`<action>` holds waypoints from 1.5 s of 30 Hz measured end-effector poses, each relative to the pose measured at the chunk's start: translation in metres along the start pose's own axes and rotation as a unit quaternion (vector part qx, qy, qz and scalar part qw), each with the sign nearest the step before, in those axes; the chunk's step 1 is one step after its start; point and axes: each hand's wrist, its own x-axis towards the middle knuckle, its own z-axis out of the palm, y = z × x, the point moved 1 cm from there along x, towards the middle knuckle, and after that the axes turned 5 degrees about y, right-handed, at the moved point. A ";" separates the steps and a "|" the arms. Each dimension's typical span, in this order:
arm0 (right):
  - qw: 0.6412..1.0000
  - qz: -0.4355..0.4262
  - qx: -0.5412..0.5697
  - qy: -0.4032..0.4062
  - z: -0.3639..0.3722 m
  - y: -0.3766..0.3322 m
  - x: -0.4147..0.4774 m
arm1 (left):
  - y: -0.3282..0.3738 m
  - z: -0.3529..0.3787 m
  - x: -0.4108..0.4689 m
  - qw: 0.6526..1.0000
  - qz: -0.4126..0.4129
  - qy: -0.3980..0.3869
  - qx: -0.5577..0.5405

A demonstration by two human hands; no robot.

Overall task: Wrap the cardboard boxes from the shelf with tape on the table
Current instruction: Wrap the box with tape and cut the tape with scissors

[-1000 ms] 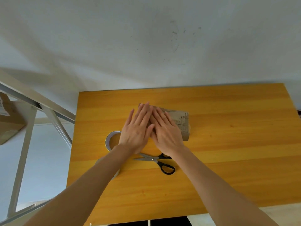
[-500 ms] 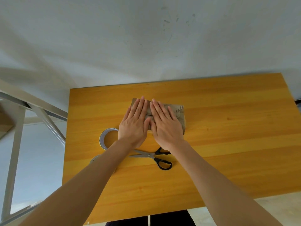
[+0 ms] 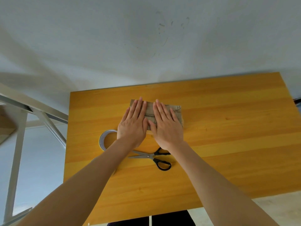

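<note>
Orange wooden tabletop (image 3: 228, 144) against a pale, scuffed wall (image 3: 114, 46), white shelf frame (image 3: 16, 144) beyond its left edge: toward the far edge the flattened cardboard box (image 3: 150, 110) lies under the left hand (image 3: 132, 124) and right hand (image 3: 166, 126), both pressed flat with straight fingers, now parted where earlier they overlapped.

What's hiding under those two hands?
A flat cardboard box on the table. Left hand and right hand lie flat on it, hiding most of its top.
</note>
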 end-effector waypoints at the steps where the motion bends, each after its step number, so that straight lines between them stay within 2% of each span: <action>1: 1.000 -0.013 -0.001 -0.006 -0.001 0.004 0.000 | -0.001 0.000 0.000 1.000 0.002 0.003 0.000; 3: 0.999 -0.033 -0.009 -0.010 -0.003 0.013 -0.004 | -0.002 0.001 -0.001 1.000 0.003 0.010 0.000; 11: 1.000 -0.019 0.000 -0.002 -0.004 0.023 -0.009 | -0.001 0.001 -0.002 1.000 -0.006 0.006 -0.009; 15: 0.995 0.069 0.047 0.050 -0.003 0.017 -0.010 | -0.002 -0.003 -0.003 0.999 0.011 -0.018 -0.037; 17: 0.982 0.145 0.098 0.069 -0.006 0.014 -0.006 | -0.001 -0.007 0.000 0.994 -0.015 -0.009 -0.111; 18: 0.968 0.198 0.137 0.073 -0.008 0.014 -0.003 | 0.001 -0.010 0.003 0.981 -0.064 0.012 -0.184; 19: 0.949 0.251 0.177 0.073 -0.010 0.014 -0.001 | 0.002 -0.014 0.006 0.954 -0.138 0.036 -0.266; 21: 0.917 0.324 0.225 0.060 -0.010 0.014 0.003 | 0.001 -0.014 0.013 0.872 -0.284 0.049 -0.396; 22: 0.911 0.338 0.229 0.054 -0.008 0.014 0.005 | 0.002 -0.013 0.016 0.849 -0.320 0.040 -0.419; 24: 0.909 0.347 0.222 0.060 -0.005 0.013 0.007 | 0.004 -0.012 0.018 0.847 -0.331 0.020 -0.416; 27: 0.907 0.347 0.223 0.088 -0.005 0.013 0.010 | 0.005 -0.007 0.022 0.854 -0.330 0.040 -0.400; 32: 0.880 0.325 0.334 0.093 -0.007 0.022 0.009 | 0.000 -0.002 0.020 0.843 -0.311 0.035 -0.438; 37: 0.868 0.310 0.379 0.078 -0.009 0.029 0.010 | 0.000 -0.006 0.022 0.833 -0.310 0.030 -0.458; 42: 0.799 0.304 0.519 0.020 -0.012 0.044 0.002 | -0.010 -0.007 0.017 0.759 -0.337 -0.010 -0.557; 45: 0.782 0.305 0.544 0.016 -0.015 0.048 0.001 | -0.014 -0.003 0.017 0.764 -0.327 -0.017 -0.556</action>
